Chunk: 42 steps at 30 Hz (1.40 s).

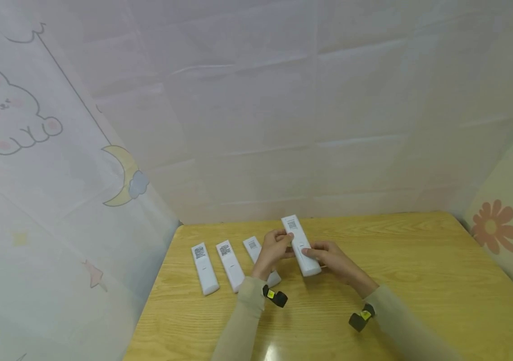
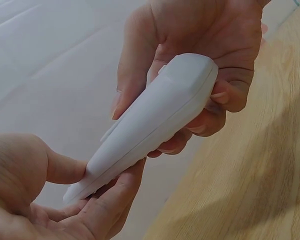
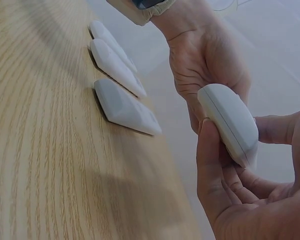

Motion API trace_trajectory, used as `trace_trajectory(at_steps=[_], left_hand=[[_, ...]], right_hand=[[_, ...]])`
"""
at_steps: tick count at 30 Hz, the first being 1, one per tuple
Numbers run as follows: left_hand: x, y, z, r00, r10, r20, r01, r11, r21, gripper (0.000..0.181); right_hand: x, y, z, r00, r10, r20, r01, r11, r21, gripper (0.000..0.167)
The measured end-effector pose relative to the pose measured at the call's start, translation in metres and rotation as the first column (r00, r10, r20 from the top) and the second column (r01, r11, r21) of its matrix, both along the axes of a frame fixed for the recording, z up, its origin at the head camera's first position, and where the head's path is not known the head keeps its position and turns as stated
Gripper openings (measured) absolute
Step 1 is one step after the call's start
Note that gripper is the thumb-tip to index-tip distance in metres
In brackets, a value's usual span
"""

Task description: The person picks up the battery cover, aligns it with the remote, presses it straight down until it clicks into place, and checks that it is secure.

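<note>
A white remote control (image 1: 300, 246) is held tilted above the table, its back with a printed label turned up in the head view. My left hand (image 1: 276, 250) grips its far, labelled end, thumb on top and fingers beneath. Around the nearer, thicker end curls my right hand (image 1: 335, 260), with the thumb lying by the battery cover. In the left wrist view the remote's side seam shows, and the cover looks slightly raised. Three more white remotes, the left one (image 1: 206, 276), the middle one (image 1: 231, 268) and the right one (image 1: 251, 244), lie back up; my left arm partly hides the right one.
The wooden table (image 1: 400, 281) has its far edge against a pale hanging cloth (image 1: 256, 125). Printed cloth walls stand at both sides, with a bunny (image 1: 8, 110) on the left and a flower (image 1: 495, 225) on the right. Each wrist wears a strapped black device.
</note>
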State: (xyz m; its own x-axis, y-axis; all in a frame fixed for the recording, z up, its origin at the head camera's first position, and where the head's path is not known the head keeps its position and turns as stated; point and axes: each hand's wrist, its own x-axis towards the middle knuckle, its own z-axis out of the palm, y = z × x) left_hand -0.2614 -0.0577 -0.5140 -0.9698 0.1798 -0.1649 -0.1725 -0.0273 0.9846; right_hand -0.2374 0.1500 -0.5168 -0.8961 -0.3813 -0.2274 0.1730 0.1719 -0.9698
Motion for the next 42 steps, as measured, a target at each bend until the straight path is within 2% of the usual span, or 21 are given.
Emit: trace_trajectory(at_steps=[8, 15, 23, 29, 32, 42], left_hand=[[0.0, 0.0, -0.004, 1.0, 0.006, 0.007, -0.006, 1.0, -0.021, 0.05], [-0.002, -0.002, -0.006, 1.0, 0.003, 0.011, -0.003, 1.0, -0.023, 0.049], [-0.004, -0.006, -0.005, 1.0, -0.003, 0.0, 0.003, 0.999, -0.035, 0.048], [-0.005, -0.008, -0.005, 1.0, 0.006, -0.011, -0.006, 0.999, -0.051, 0.049], [-0.005, -0.009, -0.004, 1.0, 0.009, -0.009, -0.01, 0.999, -0.03, 0.051], [-0.008, -0.009, -0.01, 0.999, 0.05, -0.012, -0.05, 0.998, -0.038, 0.051]], right_hand=[[-0.003, 0.0, -0.005, 1.0, -0.017, 0.013, 0.017, 1.0, 0.007, 0.051], [-0.004, -0.001, -0.007, 1.0, 0.004, -0.004, -0.004, 1.0, 0.01, 0.049], [-0.002, -0.001, -0.006, 1.0, 0.016, -0.024, -0.016, 0.999, 0.035, 0.056], [0.0, 0.002, -0.004, 0.999, 0.025, -0.037, -0.023, 0.998, 0.053, 0.06], [0.001, 0.004, -0.004, 0.999, 0.024, -0.046, -0.021, 0.998, 0.054, 0.059], [0.005, 0.012, -0.014, 0.994, 0.04, -0.103, -0.036, 0.999, 0.032, 0.06]])
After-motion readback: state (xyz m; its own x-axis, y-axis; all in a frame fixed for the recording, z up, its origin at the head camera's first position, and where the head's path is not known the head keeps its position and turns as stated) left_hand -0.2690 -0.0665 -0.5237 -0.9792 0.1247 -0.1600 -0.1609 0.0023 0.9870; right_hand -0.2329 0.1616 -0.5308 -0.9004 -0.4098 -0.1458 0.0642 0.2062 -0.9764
